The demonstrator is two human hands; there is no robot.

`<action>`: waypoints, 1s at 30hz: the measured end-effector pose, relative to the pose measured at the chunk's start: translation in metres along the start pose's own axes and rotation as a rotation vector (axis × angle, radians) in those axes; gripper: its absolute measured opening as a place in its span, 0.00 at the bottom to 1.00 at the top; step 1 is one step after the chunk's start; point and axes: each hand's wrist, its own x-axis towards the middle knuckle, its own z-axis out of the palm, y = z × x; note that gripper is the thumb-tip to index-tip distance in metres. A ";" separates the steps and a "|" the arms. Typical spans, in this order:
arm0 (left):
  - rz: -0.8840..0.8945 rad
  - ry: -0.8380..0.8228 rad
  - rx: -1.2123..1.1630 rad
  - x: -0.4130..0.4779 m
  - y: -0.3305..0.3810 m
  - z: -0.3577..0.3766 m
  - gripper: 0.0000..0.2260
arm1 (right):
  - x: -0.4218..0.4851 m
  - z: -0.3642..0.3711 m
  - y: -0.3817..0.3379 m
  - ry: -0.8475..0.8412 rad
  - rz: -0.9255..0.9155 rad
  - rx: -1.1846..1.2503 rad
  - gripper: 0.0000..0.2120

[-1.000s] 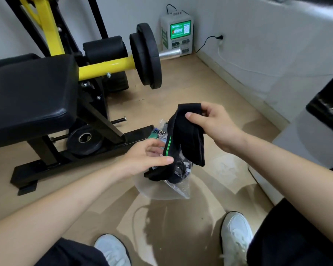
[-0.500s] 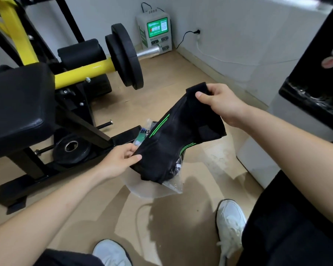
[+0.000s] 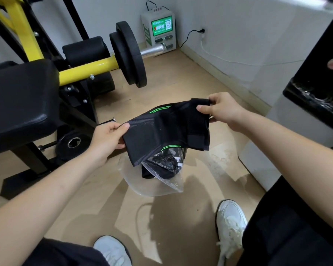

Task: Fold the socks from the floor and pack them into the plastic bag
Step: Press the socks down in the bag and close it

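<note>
Fingers (image 3: 121,127) of the left hand (image 3: 106,139) pinch one end of the black socks (image 3: 161,129), thumb on top and the rest curled beneath the fabric. Fingers (image 3: 204,108) of the right hand (image 3: 221,110) pinch the opposite end, at the cuffs, with the thumb pressed on the near face. Between the two hands the socks hang stretched in the air, sagging in the middle, with green stripes along the upper and lower edges. Just below them the clear bag (image 3: 158,187) lies on the floor (image 3: 190,217) with a dark bundle (image 3: 161,167) inside it. The hanging fabric hides the bag's mouth, and whether the socks touch the bag cannot be told. A white shoe (image 3: 231,217) stands near the bag on the right. To the left stand a black bench pad (image 3: 21,100) and weight plates (image 3: 131,54) on a yellow bar. A charger box (image 3: 158,31) sits against the far wall.
</note>
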 end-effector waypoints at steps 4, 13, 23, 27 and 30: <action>0.062 0.082 -0.009 -0.006 0.008 0.005 0.08 | -0.007 0.015 0.001 -0.081 0.016 -0.032 0.04; 0.044 -0.118 -0.098 -0.036 0.030 0.028 0.06 | -0.037 0.070 -0.008 -0.217 -0.026 0.187 0.05; -0.003 -0.341 -0.234 -0.055 0.034 0.035 0.09 | -0.055 0.087 -0.006 -0.255 -0.132 0.179 0.14; -0.009 -0.478 -0.198 -0.057 0.035 0.031 0.10 | -0.047 0.083 -0.001 -0.161 -0.167 0.059 0.15; -0.014 -0.600 -0.202 -0.056 0.033 0.028 0.16 | -0.047 0.079 -0.001 -0.201 -0.179 -0.015 0.15</action>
